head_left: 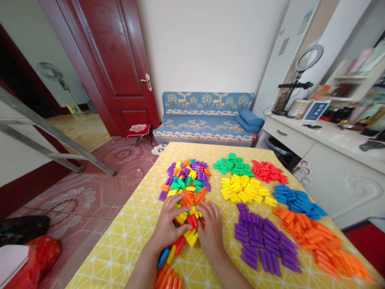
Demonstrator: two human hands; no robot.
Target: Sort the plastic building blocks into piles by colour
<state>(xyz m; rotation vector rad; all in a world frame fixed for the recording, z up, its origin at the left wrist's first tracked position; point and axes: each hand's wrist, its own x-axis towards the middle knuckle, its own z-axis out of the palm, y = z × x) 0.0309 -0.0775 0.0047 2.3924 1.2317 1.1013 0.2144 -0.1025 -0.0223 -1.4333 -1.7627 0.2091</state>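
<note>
My left hand (pixel 169 226) and my right hand (pixel 211 228) rest side by side on a mixed pile of small plastic tube blocks (pixel 186 184) on a table with a yellow patterned cloth (pixel 129 237). Both hands lie palm down with fingers curled over red, yellow and orange pieces at the pile's near end. What the fingers grip, if anything, is hidden. To the right lie sorted heaps: green (pixel 233 165), red (pixel 269 171), yellow (pixel 243 189), blue (pixel 297 200), purple (pixel 263 239) and orange (pixel 319 239).
A few orange and blue pieces (pixel 168 273) lie between my forearms at the near edge. A blue sofa (pixel 207 118) stands beyond the table, a red door (pixel 117 64) at left, a white desk with a ring light (pixel 309 58) at right. A metal ladder (pixel 45 136) leans left.
</note>
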